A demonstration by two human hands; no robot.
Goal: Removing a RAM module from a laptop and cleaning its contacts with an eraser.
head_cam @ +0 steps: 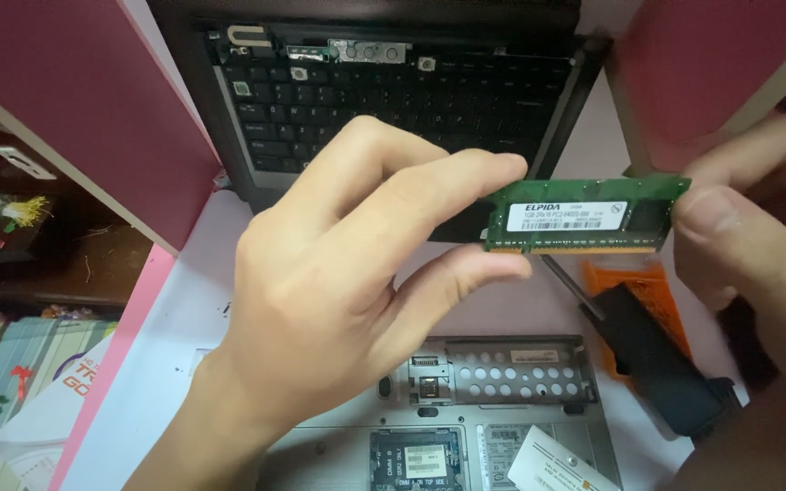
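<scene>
Green, flat and rectangular, a small memory circuit board with a white label [586, 215] is held level in the air between both hands, above a pale desk surface [202, 309]. Its left end is pinched between the thumb and fingertips of the left hand [347, 273]; its right end is gripped by the thumb and fingers of the right hand [757, 245]. Behind the board, a dark laptop keyboard with several keys missing [393, 91] is seen. Below it lies a silver laptop underside with an opened compartment [493, 400]. Just right of that, a black-handled tool [657, 355] rests on an orange plastic packet [634, 282].
</scene>
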